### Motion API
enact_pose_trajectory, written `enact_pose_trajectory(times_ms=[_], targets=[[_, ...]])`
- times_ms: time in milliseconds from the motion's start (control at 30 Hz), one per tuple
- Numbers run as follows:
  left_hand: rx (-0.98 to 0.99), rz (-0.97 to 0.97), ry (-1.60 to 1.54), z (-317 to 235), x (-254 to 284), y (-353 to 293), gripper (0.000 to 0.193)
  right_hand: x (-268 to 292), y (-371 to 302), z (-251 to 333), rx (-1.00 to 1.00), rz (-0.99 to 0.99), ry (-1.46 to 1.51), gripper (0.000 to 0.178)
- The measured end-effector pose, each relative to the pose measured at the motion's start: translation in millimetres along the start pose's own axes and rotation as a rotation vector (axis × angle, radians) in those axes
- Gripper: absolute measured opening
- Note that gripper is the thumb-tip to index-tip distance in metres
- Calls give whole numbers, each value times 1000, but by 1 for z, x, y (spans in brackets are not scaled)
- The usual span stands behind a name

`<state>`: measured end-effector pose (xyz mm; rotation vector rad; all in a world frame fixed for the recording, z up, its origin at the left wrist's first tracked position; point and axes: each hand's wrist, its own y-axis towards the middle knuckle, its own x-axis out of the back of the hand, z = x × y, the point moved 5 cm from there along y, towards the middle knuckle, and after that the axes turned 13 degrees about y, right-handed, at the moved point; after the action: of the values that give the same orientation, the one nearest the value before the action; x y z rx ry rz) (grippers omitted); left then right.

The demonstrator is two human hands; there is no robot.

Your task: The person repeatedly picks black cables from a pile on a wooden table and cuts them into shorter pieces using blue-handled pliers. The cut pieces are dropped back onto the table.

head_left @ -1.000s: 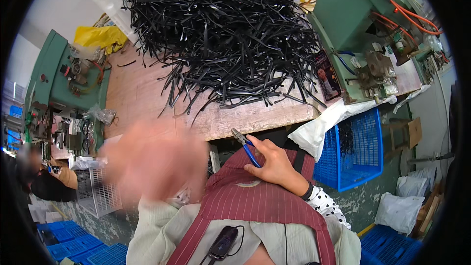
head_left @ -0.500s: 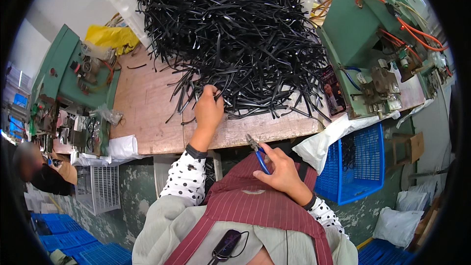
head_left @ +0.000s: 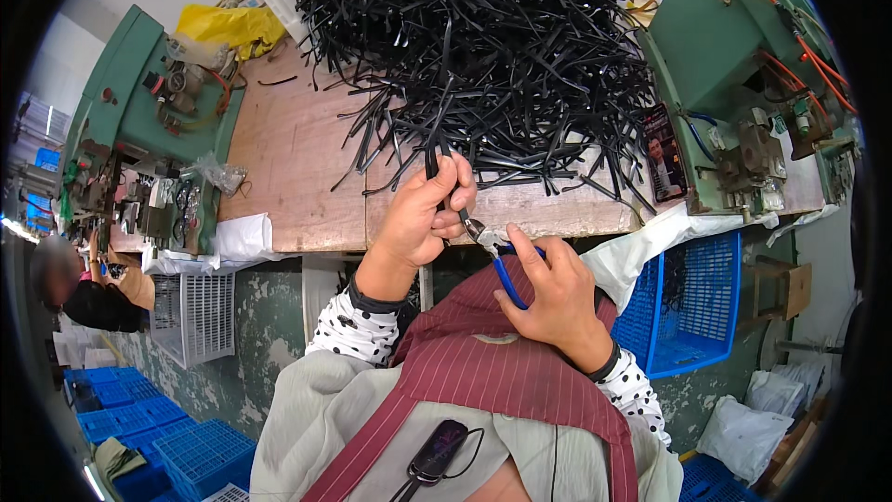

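My left hand (head_left: 409,225) pinches a few slim black strips, shaped like eyeglass temples (head_left: 431,164), over the table's front edge. Their upper ends overlap the pile behind, so I cannot tell exactly how many are held. Blue-handled cutting pliers (head_left: 510,281) rest in my right hand (head_left: 558,296), with fingers around the handles. The metal jaws meet the lower end of one held strip beside my left fingertips; whether they are closed on it is too small to tell. Beyond my hands lies a large heap of similar black eyeglass temples (head_left: 483,65).
Green machines (head_left: 139,102) flank the wooden table (head_left: 279,158), the right machine (head_left: 715,46) having orange hoses. A blue crate (head_left: 701,316) and a white crate (head_left: 206,311) stand below. A white sheet (head_left: 632,256) drapes over the table edge. Another person (head_left: 98,293) is at far left.
My left hand has drawn back from the heap with black strips in its fingers. My right hand has brought the pliers up to them. The view has shifted slightly.
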<state>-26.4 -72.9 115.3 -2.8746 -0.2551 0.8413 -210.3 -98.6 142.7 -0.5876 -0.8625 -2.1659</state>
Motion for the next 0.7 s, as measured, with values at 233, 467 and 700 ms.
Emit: enact_pose_trajectory(times_ms=[233, 467, 700], targets=[[3, 113, 87, 5, -2, 2, 29, 3, 0, 3, 20, 32, -65, 72], [-425, -363, 61, 13, -10, -14, 31, -2, -5, -3, -27, 14, 31, 73], [-797, -462, 271, 17, -26, -21, 31, -11, -12, -9, -195, 41, 277, 83]])
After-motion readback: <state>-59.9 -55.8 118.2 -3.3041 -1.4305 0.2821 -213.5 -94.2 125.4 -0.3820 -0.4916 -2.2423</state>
